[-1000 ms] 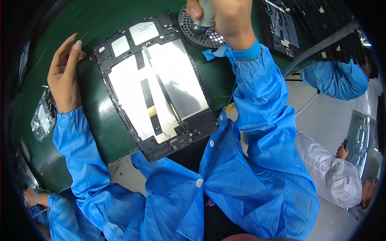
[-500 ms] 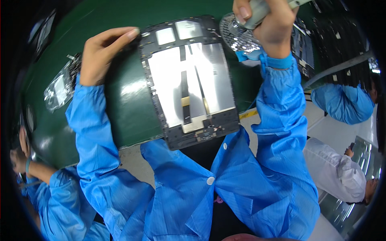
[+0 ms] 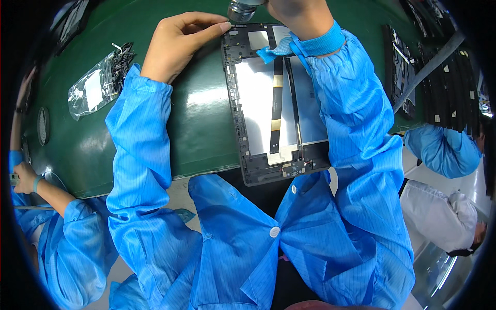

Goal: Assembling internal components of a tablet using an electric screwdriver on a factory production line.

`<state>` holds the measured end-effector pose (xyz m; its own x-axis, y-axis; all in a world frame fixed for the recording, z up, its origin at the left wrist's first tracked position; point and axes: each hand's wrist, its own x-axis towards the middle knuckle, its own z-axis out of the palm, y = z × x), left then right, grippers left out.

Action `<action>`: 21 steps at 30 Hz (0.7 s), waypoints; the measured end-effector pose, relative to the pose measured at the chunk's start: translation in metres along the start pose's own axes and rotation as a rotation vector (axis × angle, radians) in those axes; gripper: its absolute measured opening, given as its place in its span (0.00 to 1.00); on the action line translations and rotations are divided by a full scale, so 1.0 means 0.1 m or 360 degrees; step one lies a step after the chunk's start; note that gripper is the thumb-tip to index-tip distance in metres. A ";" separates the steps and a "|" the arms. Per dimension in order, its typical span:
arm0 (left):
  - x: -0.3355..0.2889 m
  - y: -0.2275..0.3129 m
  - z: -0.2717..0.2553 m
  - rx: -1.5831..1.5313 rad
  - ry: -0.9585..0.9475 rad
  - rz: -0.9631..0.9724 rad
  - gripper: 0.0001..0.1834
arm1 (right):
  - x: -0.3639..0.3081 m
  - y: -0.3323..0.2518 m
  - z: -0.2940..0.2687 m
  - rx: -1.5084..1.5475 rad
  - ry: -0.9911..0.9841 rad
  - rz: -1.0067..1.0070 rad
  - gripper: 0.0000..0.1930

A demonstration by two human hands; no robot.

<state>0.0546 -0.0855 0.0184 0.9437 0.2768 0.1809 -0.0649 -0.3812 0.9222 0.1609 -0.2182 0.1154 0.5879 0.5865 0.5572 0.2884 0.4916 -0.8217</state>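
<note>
An opened tablet, its inside facing up, lies on the green table with its near end past the table's front edge. Silvery plates, dark ribbon cables and small boards show in its black frame. The thumb and forefinger of my left hand pinch its far left corner. My right hand reaches over the far end, wrapped round a heat gun whose metal nozzle hangs above the edge near my left fingertips. The picture's top edge cuts off the gun's handle. My right sleeve and blue wrist strap hide the tablet's right side.
Left of my left arm lies a clear plastic bag beside a heap of small black parts. Dark panels and a grey hose-like strip are at the right. Co-workers in blue sleeves sit on either side.
My right hand has swung left with the heat gun, from beyond the tablet's right corner to its far left corner. In the picture the tablet and my left hand have shifted right.
</note>
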 end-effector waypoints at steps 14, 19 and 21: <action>0.03 -0.12 -0.07 -0.0025 -0.0141 -0.0013 0.12 | 0.03 0.25 0.00 0.0091 -0.0003 0.0037 0.11; 0.02 -0.15 -0.06 0.0037 -0.0102 0.0085 0.12 | 0.02 0.25 0.02 0.0095 -0.0020 0.0009 0.11; 0.02 -0.19 -0.06 0.0055 -0.0077 0.0149 0.12 | 0.01 0.27 0.03 0.0114 -0.0007 0.0035 0.11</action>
<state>0.0554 -0.0721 0.0031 0.9486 0.1958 0.2485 -0.1435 -0.4337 0.8896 0.1671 -0.2023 0.0938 0.5901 0.6003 0.5398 0.2204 0.5235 -0.8230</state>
